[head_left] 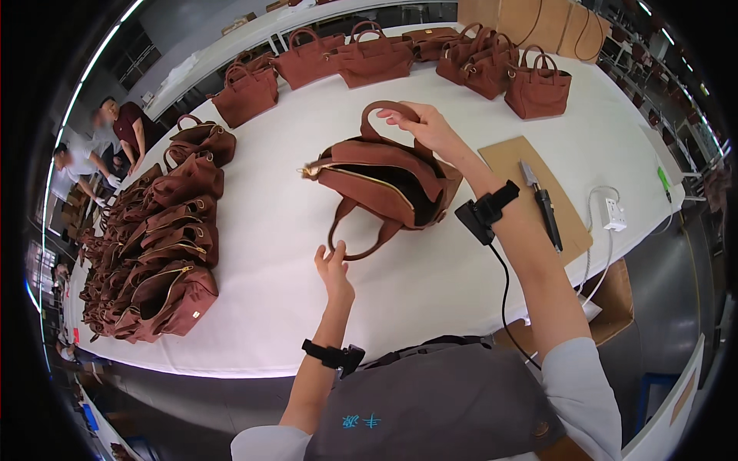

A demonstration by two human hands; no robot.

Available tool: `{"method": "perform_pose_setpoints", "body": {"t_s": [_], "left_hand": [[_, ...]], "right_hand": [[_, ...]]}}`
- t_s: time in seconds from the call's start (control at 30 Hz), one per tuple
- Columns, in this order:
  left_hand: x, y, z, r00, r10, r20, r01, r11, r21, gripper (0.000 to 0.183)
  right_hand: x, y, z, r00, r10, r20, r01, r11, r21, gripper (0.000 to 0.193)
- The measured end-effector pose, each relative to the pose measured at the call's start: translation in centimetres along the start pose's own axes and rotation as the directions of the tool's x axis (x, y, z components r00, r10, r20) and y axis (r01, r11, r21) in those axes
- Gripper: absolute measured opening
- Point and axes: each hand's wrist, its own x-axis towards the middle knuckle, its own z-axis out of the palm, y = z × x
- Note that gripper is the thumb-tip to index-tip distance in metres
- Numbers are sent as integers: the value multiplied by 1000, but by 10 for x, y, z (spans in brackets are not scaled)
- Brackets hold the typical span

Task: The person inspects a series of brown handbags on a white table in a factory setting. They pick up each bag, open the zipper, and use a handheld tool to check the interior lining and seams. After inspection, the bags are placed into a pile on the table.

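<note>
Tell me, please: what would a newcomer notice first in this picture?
The open brown handbag near the picture's centre strikes first, with the right hand at its far handle and the left hand at its near handle. Then the eye meets crowded rows of brown bags on the left of the white table, and more bags along its far edge.

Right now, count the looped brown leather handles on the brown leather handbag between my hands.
2. The far handle arches up in the right hand; the near handle loops down, with the left hand at its lower end. No others seem hidden.
</note>
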Motion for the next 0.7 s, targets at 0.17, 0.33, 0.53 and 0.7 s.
{"method": "perform_pose_setpoints", "body": {"t_s": [0.17,0.33,0.53,0.7], "left_hand": [[11,60,-16,502,743,442,-799,204,565,92],[10,76,84,416,561,716,-849,-43,527,64],[58,79,124,399,626,671,-884,67,463,9],[42,82,132,374,633,678,-900,72,430,9]], "right_hand": [[-21,-6,-12,929,106,354,-8,964,-268,27],[-33,11,-6,936,-98,338,169,968,-187,31],[-91,15,28,818,-285,-500,27,887,-460,25],[-160,80,58,896,-349,-276,5,628,-778,22]]}}
